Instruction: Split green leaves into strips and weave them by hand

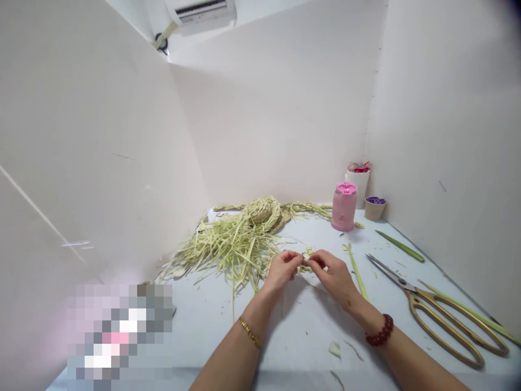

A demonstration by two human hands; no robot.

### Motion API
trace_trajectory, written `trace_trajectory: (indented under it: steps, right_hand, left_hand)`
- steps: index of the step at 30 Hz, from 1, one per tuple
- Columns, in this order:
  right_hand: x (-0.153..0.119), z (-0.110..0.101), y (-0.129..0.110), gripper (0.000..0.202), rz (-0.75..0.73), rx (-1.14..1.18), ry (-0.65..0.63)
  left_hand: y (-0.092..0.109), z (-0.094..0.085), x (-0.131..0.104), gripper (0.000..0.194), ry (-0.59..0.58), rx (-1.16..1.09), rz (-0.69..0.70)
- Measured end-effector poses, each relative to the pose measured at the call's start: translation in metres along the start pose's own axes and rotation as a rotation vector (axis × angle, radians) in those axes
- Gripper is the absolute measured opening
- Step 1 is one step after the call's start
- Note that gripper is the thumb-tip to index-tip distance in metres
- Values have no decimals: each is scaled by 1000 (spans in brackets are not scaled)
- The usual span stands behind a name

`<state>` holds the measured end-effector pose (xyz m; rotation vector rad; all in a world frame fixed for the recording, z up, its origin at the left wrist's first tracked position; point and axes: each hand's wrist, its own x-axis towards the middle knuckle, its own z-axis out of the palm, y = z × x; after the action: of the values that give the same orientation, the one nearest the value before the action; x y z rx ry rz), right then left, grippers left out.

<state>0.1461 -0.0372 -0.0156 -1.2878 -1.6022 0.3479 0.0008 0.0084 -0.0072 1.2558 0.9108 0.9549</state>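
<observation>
My left hand [286, 265] and my right hand [329, 270] meet above the middle of the table, fingertips almost touching. Both are closed in a pinch on a thin plant strip [304, 262], mostly hidden by the fingers. Just left of my left hand spreads a loose heap of pale green straw strips [228, 244]. Behind the heap lies a coil of braided straw [262, 212]. A flat green leaf strip [357, 271] lies beside my right hand.
Large gold-handled scissors [411, 290] lie at the right, near a green leaf piece [401, 246]. Toward the back right stand a pink bottle [344, 209], a white cup [360, 184] with red strands and a small tan cup [373, 210]. Pale walls enclose the table.
</observation>
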Motion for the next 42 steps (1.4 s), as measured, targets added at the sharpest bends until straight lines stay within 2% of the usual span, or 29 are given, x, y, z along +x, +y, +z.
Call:
trace_trajectory:
  steps: [5, 8, 10, 11, 17, 20, 24, 29, 34, 36, 38, 42]
  right_hand:
    - [-1, 1, -4, 20, -75, -57, -57]
    - [0, -2, -4, 19, -66, -32, 58]
    - [1, -4, -2, 22, 3, 10, 120]
    - [1, -4, -1, 24, 54, 35, 113]
    - [3, -1, 1, 38, 319, 118, -18]
    - [3, -1, -1, 41, 502, 373, -162]
    - [1, -2, 5, 35, 716, 793, -316]
    - [2, -1, 12, 32, 797, 1031, -303]
    - [2, 0, 13, 38, 784, 1030, -199]
    - [2, 1, 14, 36, 764, 1009, -173]
    - [1, 2, 14, 35, 755, 982, -171]
    - [3, 2, 7, 30, 732, 904, -148]
  left_hand:
    - [1, -1, 0, 22, 58, 4, 46]
    - [0, 3, -1, 17, 21, 59, 171]
    - [-1, 6, -3, 15, -23, 141, 240]
    - [-2, 7, -3, 14, -30, 197, 267]
    - [-3, 3, -7, 12, 84, 551, 516]
    - [-3, 2, -8, 13, 85, 617, 582]
    - [-4, 3, -9, 14, 51, 628, 580]
    - [-5, 4, -9, 16, 19, 707, 631]
    - [-9, 9, -10, 15, 34, 785, 727]
    - [-10, 11, -10, 15, -6, 757, 759]
    - [-10, 13, -9, 14, -40, 676, 724]
    - [-6, 16, -7, 12, -6, 374, 442]
